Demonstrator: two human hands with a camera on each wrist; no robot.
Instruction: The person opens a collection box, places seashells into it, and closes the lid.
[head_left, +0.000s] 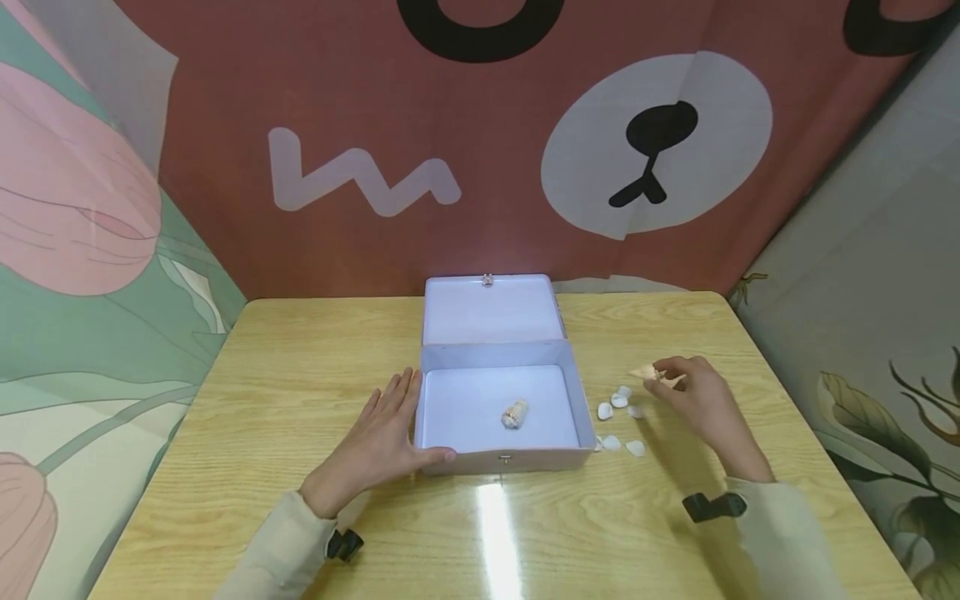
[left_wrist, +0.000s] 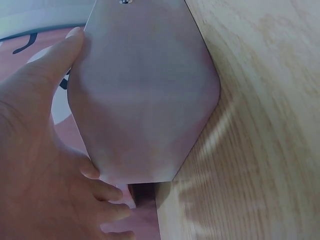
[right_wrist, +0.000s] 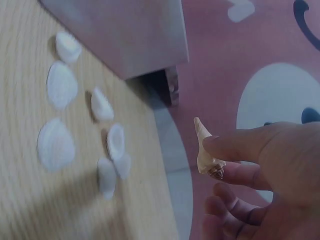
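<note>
Your right hand (head_left: 701,396) pinches a spiral seashell (head_left: 642,372) above the counter (head_left: 315,350), right of the open hinged box (head_left: 510,462), fingers covering part of the shell. Your left hand (head_left: 378,442) grasps nothing, fingers extended against the box, which the left wrist view cuts off.

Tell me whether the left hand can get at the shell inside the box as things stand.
Likely yes: the lid stands open, and the left hand rests against the box, with seemingly only the rim to lift over on the way to the shell.
</note>
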